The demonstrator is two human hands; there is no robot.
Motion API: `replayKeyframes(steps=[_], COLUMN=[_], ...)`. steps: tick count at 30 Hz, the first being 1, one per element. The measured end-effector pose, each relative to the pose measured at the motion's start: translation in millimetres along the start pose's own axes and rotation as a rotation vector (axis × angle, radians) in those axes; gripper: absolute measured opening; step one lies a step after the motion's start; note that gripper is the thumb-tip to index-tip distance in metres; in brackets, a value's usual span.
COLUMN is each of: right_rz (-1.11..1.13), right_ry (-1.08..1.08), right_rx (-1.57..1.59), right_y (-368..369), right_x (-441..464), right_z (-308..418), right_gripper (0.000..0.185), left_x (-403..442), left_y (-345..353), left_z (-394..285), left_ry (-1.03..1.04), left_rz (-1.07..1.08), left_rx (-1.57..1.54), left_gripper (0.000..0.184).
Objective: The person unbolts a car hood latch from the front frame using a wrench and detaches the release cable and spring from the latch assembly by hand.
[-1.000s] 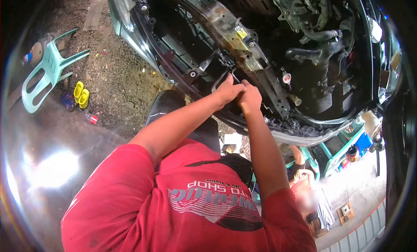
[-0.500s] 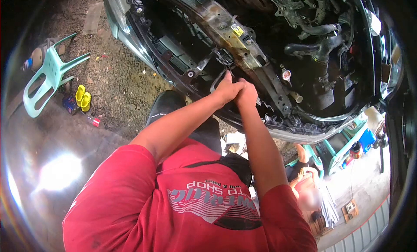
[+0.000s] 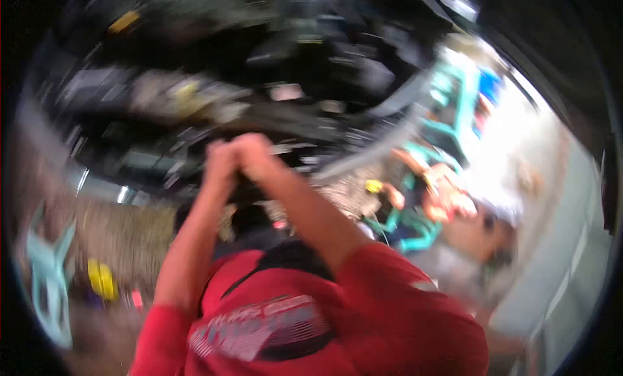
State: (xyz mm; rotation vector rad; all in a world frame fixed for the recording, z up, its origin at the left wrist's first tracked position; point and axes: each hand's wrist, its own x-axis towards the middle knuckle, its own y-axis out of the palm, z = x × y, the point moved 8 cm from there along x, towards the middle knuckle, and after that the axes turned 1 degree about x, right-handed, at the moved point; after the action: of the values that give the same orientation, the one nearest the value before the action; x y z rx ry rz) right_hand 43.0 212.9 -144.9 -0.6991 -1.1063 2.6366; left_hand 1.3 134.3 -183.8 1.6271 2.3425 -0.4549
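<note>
Motion blur smears the whole view. My left hand point(image 3: 221, 160) and my right hand point(image 3: 252, 147) are side by side, touching or nearly so, at the front edge of a car's open engine bay. Just beyond them lies the metal crossbar point(image 3: 156, 90), with a yellow patch point(image 3: 189, 100) on it. The fingers of both hands are too smeared to make out, and anything between them cannot be seen.
A pale green chair point(image 3: 48, 278) and yellow clogs point(image 3: 102, 278) are at the lower left. On the right, another person point(image 3: 444, 191) sits low near green chairs point(image 3: 457, 110). The car's curved front edge point(image 3: 383, 145) runs close by my right forearm.
The view has swung to the right and blurred, so the car, chair and clogs appear rotated and shifted. My hands remain close together at the car's front, now further left in view.
</note>
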Motion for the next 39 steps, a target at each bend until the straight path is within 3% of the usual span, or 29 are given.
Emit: replayKeyframes(steps=[1,2,3,4,5,8,9,10,12,16,17,19,20,22,23,25,26,28,29,30,32,33,34,36,37,38,39], right_rz=[-0.005,-0.187,-0.323,-0.090,0.062,0.073,0.220,0.215,0.206,0.473,0.517,0.589,0.615,0.640,0.630,0.416,0.207,0.240,0.159,0.079,0.019,0.039,0.120,0.282,0.322,0.366,0.358], right_ry=[0.038,0.259,0.256,0.509,0.486,0.467,0.511,0.515,0.429,0.534,0.575,0.656,0.693,0.735,0.743,0.619,0.491,0.556,0.552,0.542,0.702,0.707,0.651,0.715,0.712,0.738,0.771], right_rx=[-0.168,-0.027,0.062,0.062,0.008,-0.201,-0.198,-0.197,-0.021,-0.079,-0.111,-0.160,-0.182,-0.200,-0.190,-0.031,0.124,0.196,0.449,0.703,0.733,0.773,0.563,0.959,1.008,1.013,0.989], right_y=[9.1,18.9,1.7,22.1,6.7,-23.3,-51.1,-58.9,-64.2,-80.4,-88.1,-107.5,-115.8,-123.2,-118.9,-90.8,-82.1,-64.0,-57.1,-51.8,-41.5,-23.7,-31.2,19.3,30.8,42.0,43.0], right_x=[5.2,4.7,-3.3,5.9,0.4,-5.8,-6.4,1.5,7.5,0.5,-2.0,-3.6,-4.7,-3.7,-3.2,-2.2,3.2,-2.1,-7.5,-11.5,-24.7,-25.7,-24.2,-27.1,-26.1,-23.8,-23.2], right_z=[-7.9,-26.7,-16.7,-34.9,-18.9,-4.1,14.6,28.8,55.7,133.5,146.1,157.6,160.1,157.6,152.9,105.7,82.2,40.4,22.3,8.3,-12.3,-18.6,-7.8,-7.0,-0.7,-1.8,0.8], right_gripper=[0.009,0.009,0.011,0.015,0.023,0.024,0.027,0.027,0.032,0.032,0.032,0.033,0.033,0.035,0.035,0.026,0.021,0.020,0.018,0.016,0.017,0.026,0.028,0.031,0.032,0.030,0.030], left_x=[-0.3,3.8,-3.6,-7.0,-4.8,-11.2,-14.4,-16.1,-20.1,-29.6,-29.0,-30.0,-32.8,-33.1,-35.9,-53.5,-60.1,-80.8,-92.4,-96.2,-104.2,-104.4,-104.9,-99.6,-95.4,-86.5,-83.7], left_y=[9.3,12.0,8.3,1.9,4.8,1.2,-1.6,-8.4,-7.2,-22.4,-28.1,-26.6,-21.5,-20.5,-21.9,-20.7,-27.9,-30.9,-44.6,-45.0,-89.8,-106.2,-112.9,-110.6,-98.8,-92.4,-80.1], left_z=[1.5,26.0,11.4,-15.8,-8.0,-18.3,-29.4,-36.4,-63.5,-63.3,-54.7,-90.2,-84.5,-49.4,-51.2,-40.9,-38.5,-23.8,-46.4,-37.6,-18.6,-44.3,-23.2,-35.6,-13.0,30.9,24.0], left_ry=[-0.374,-0.350,-0.442,-0.490,-0.470,-0.463,-0.484,-0.482,-0.430,-0.465,-0.460,0.013,0.005,-0.266,-0.265,-0.554,-0.555,-0.764,-0.844,-0.849,-0.599,-0.461,-0.406,-0.588,-0.618,-0.585,-0.633], left_rz=[-0.071,-0.148,-0.237,-0.225,-0.210,-0.134,-0.076,-0.070,0.068,-0.071,-0.071,0.521,0.522,0.066,0.066,0.054,0.050,0.162,0.051,0.048,-0.075,-0.168,-0.203,-0.190,-0.135,-0.169,-0.190], left_rx=[-0.895,-0.937,-0.949,-0.901,-0.920,-0.994,-1.051,-1.049,-1.328,-1.688,-1.677,-1.693,-1.693,-1.470,-1.466,-1.260,-1.259,-1.026,-0.793,-0.792,-0.261,-0.052,-0.043,-0.098,-0.287,-0.254,-0.518], left_gripper=[0.021,0.025,0.032,0.028,0.027,0.027,0.028,0.028,0.038,0.049,0.049,0.049,0.049,0.051,0.051,0.048,0.048,0.041,0.033,0.033,0.030,0.034,0.039,0.048,0.051,0.056,0.057])
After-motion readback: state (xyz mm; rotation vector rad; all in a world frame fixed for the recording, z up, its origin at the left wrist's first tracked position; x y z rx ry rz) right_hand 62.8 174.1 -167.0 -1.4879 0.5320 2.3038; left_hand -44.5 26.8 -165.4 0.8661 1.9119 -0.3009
